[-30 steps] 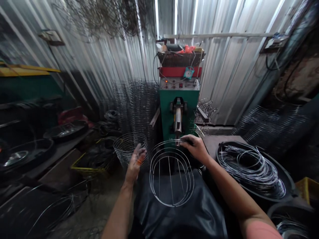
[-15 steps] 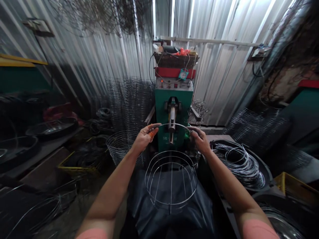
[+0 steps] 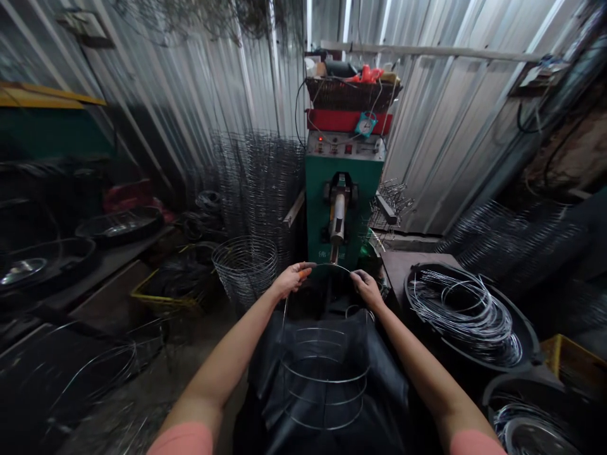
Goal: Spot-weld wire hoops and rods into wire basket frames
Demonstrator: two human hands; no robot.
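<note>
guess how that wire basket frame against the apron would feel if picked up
Probably light for its size: the wire basket frame is mostly gaps between thin hoops. It likely flexes a little under a push, with only thin uprights joining the hoops. Set on edge, its round shape might roll.

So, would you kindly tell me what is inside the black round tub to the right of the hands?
The black tub holds a loose heap of bright steel wire rings. The wire covers the tub's floor, so I cannot see whether anything lies beneath it.
</note>
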